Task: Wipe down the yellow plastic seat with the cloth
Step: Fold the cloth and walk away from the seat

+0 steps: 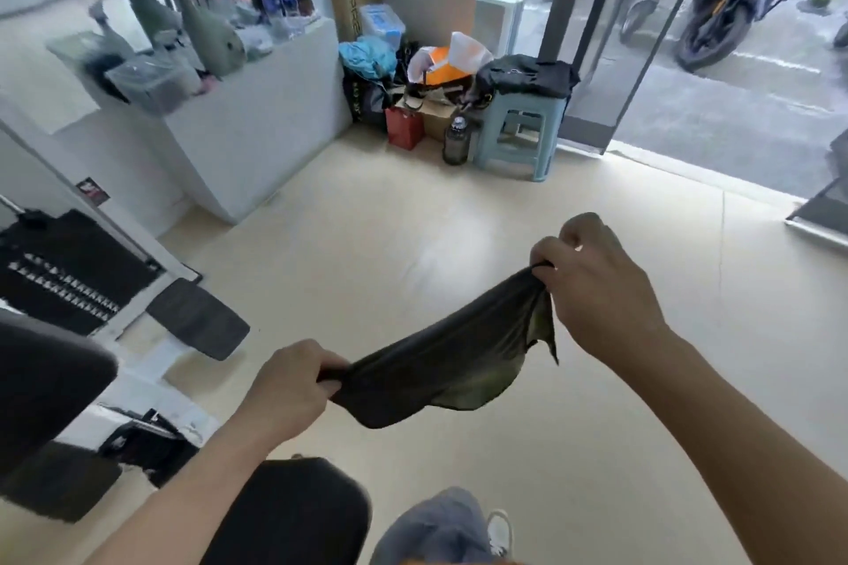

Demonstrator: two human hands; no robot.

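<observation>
A dark grey-green cloth (454, 358) hangs stretched between my two hands above the beige floor. My left hand (293, 381) grips its lower left end in a closed fist. My right hand (592, 284) pinches the upper right end, higher and farther out. The cloth sags in the middle, with a loose corner dangling under my right hand. No yellow plastic seat shows in the head view.
A pale blue plastic stool (521, 131) with a black bag on top stands by the open glass door. Bags, a red box and a bottle (454, 140) crowd the corner. A white counter (257, 106) and black exercise equipment (69, 280) are on the left.
</observation>
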